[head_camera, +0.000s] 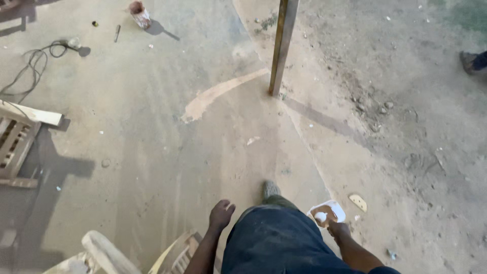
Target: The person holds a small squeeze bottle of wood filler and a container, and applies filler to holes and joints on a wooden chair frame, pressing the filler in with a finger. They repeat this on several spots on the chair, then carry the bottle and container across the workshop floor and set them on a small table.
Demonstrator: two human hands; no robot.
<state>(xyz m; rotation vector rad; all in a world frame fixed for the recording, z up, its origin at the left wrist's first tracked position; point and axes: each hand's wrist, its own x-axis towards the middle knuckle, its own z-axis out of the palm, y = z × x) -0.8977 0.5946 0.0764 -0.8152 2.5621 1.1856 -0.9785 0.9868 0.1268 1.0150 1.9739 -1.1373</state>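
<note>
Standing on the dusty floor (152, 152), the person carries a small white tub (327, 213) of brown paste in the right hand (339, 229); the left hand (221, 214) hangs loosely curled, empty, above a pale wooden frame (172, 253).

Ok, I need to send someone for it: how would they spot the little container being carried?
Start at the upright metal post standing in the dusty floor, then look toward the dark trousers. Beside them the right hand holds a small white tub, brown inside with a white lump.
</note>
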